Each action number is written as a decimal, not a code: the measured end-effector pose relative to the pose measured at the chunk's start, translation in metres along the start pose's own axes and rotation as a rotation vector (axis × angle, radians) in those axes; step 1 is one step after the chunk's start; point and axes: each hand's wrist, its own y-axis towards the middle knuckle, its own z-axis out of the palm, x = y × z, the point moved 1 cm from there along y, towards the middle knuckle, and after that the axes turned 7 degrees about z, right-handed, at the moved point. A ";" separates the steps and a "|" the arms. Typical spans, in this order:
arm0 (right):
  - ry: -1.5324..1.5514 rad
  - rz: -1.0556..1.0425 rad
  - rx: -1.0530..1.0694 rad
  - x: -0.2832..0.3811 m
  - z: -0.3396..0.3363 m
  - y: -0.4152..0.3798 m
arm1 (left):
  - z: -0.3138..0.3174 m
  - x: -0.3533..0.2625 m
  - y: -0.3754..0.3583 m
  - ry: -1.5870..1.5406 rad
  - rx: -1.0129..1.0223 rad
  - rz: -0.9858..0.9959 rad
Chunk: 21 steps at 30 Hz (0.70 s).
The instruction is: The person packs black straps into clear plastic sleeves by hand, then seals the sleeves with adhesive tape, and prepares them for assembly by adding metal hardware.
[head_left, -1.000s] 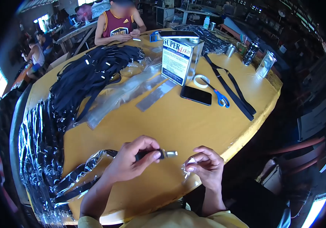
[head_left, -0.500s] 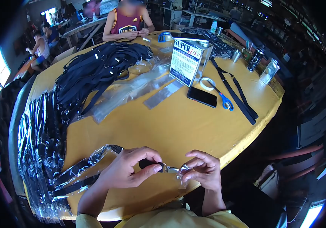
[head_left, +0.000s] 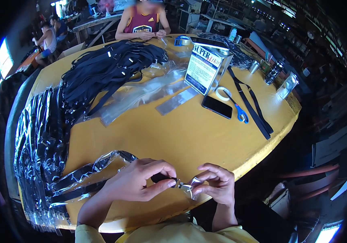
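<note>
My left hand (head_left: 139, 182) is closed, pinching the black end of a strap (head_left: 160, 177) between thumb and index finger. A small metal clip (head_left: 184, 185) sticks out from that end toward my right hand (head_left: 218, 187). My right thumb and fingers are closed on the clear plastic sleeve (head_left: 193, 194) beside the clip. Left of my hands, a black strap in clear plastic (head_left: 96, 165) loops over the tabletop, partly hidden behind my left forearm.
A heap of plastic-wrapped black straps (head_left: 40, 154) covers the yellow table's (head_left: 161, 137) left edge. Behind lie loose black straps (head_left: 108, 65), clear sleeves (head_left: 141, 95), a metal can (head_left: 203, 69), a phone (head_left: 217, 107) and blue-handled scissors (head_left: 242, 116). A person (head_left: 143, 24) sits across.
My right fingers have come closer together around the plastic sleeve by the clip. My left hand keeps its pinch on the strap end. The whole view has shifted slightly.
</note>
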 end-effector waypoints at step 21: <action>-0.298 0.317 0.002 0.040 -0.010 0.015 | 0.011 0.046 0.003 0.154 0.280 0.027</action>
